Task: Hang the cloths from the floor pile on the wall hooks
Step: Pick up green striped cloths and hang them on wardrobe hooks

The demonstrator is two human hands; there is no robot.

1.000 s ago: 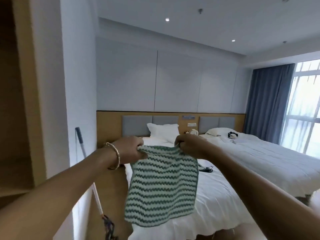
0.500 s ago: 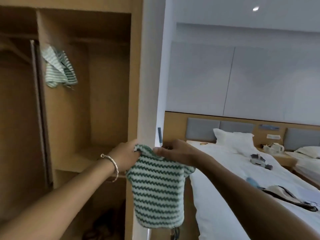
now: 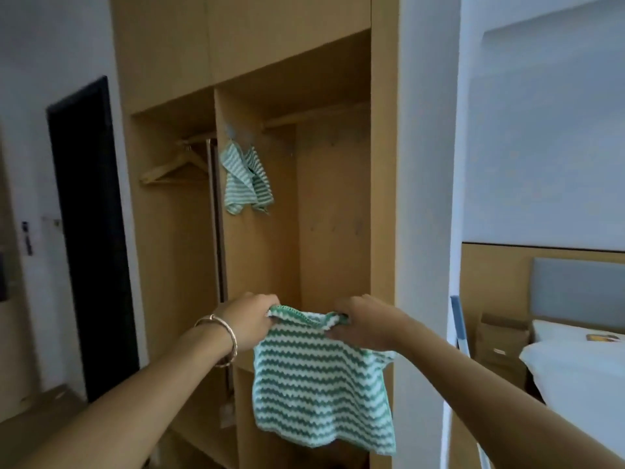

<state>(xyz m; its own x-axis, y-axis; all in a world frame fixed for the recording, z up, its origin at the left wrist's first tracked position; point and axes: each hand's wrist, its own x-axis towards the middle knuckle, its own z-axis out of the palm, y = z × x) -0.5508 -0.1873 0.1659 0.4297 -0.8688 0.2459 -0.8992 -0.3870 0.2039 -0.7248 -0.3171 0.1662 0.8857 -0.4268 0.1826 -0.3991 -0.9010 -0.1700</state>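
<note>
I hold a green-and-white zigzag striped cloth (image 3: 321, 387) by its top edge in front of an open wooden wardrobe (image 3: 331, 204). My left hand (image 3: 252, 319) grips the top left corner and my right hand (image 3: 363, 321) pinches the top right corner; the cloth hangs down below them. Two similar striped cloths (image 3: 245, 179) hang from small hooks (image 3: 233, 132) on the wardrobe's inner partition, above and to the left of my hands. The floor pile is out of view.
A wooden hanger (image 3: 176, 169) hangs in the left compartment. A dark doorway (image 3: 88, 231) lies to the left. A white wall column (image 3: 426, 198) stands right of the wardrobe, with a mop handle (image 3: 458, 326), a paper bag (image 3: 500, 346) and a bed (image 3: 575, 367) beyond.
My view has swung left from the beds to the wardrobe. Both hands kept hold of the cloth's top edge and carried it in front of the wardrobe opening.
</note>
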